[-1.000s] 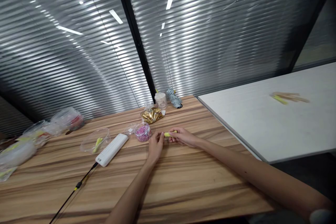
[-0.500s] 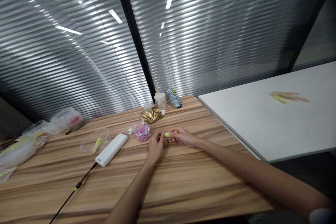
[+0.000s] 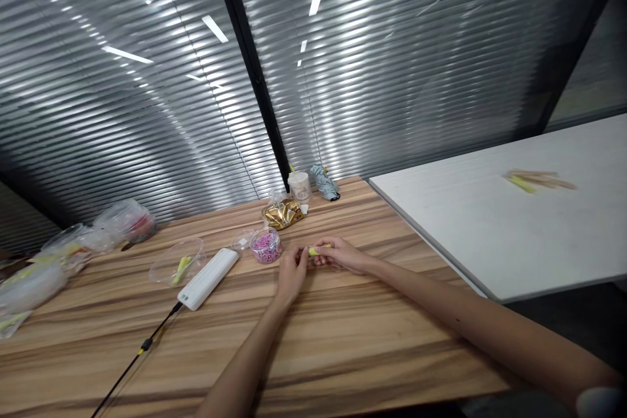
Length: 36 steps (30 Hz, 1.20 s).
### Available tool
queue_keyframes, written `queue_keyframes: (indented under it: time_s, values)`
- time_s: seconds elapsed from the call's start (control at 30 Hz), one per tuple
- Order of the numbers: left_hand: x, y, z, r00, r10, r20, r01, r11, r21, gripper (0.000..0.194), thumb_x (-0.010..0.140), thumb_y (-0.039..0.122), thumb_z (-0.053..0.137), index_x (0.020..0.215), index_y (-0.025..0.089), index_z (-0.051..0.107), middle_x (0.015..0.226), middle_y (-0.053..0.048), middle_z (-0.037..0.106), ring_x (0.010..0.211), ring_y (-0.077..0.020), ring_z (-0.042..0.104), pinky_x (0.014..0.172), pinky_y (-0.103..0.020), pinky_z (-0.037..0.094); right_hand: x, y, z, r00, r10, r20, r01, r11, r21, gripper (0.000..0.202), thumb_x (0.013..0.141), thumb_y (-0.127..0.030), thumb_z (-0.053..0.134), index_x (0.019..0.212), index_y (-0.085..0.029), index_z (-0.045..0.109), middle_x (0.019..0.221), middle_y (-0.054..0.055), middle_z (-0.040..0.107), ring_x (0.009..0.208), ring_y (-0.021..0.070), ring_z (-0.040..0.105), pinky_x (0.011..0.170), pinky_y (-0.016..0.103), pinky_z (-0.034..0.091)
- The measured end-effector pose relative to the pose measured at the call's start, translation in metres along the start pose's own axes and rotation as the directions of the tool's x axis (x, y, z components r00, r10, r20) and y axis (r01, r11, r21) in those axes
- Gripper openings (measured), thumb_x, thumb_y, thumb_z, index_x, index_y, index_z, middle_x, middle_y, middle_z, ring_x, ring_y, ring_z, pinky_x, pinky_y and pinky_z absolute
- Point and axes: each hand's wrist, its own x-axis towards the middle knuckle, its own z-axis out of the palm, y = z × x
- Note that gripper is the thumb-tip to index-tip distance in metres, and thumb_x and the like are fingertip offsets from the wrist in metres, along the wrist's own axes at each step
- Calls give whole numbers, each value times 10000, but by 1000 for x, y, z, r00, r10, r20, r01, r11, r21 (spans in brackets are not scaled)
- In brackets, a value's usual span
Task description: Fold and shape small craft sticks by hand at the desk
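A: Your R hand (image 3: 345,255) has its grip clamped on the yellow pc (image 3: 313,251), just R of the clear tub (image 3: 265,262). Your L hand (image 3: 292,272) has its fingertips together at the pc's tub-side end; can't tell if they pinch it or only touch

B: Then your main risk, imo, is the tub: your L hand's right beside it & it looks open-topped, so a quick wrist swing could tip it & scatter the pink-purple bits (image 3: 267,245) over the desk (image 3: 353,346)

A: Agreed. You've also only fingertips on a small pc, so an uneven pull might pop it loose. Can't ID the material; if soft, a hard squeeze could prob dent it

B: Behind the tub, your gold packet (image 3: 283,214) lies close; shove the tub back & they may bump

A: And L of the tub, the white box (image 3: 208,279) trails a black cable (image 3: 145,345) twd your side. If your L forearm (image 3: 249,356) catches it, the box could get dragged & jog the clear dish (image 3: 163,268) w/ its yellow strips (image 3: 181,269)
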Motion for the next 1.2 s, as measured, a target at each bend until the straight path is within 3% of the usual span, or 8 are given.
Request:
queue_keyframes:
  time_s: [0.37, 1.0, 1.2]
  values:
    - [0, 0, -1, 1000, 10, 9, -10, 1000, 0, 283, 813, 361, 412, 836, 141, 589, 733, -44, 602, 648, -140, 543, 605, -242, 420, -1, -3, 2, 1000, 6, -5, -6, 1000, -30, 385, 662, -469, 631, 837, -134, 560, 649, 10, 579, 502, 63, 454, 360, 152, 233]
    - [4, 3, 0, 964, -266, -9, 244, 896, -370, 317, 683, 409, 578, 806, 117, 581, 638, -8, 586, 548, -107, 529, 543, -218, 427, 0, -2, 1, 1000, 5, -5, -5, 1000, -27, 351, 695, -448, 614, 861, -143, 561, 668, 12, 588, 517, 68, 465, 378, 157, 248]
    - [4, 1, 0, 964, -265, -3, 243, 889, -388, 346, 674, 439, 584, 789, 114, 593, 600, 4, 570, 532, -99, 514, 529, -209, 407, 2, 3, -2, 1000, -11, -2, 11, 1000, -1, 327, 706, -427, 617, 859, -142, 569, 679, 16, 599, 544, 70, 483, 433, 173, 312]
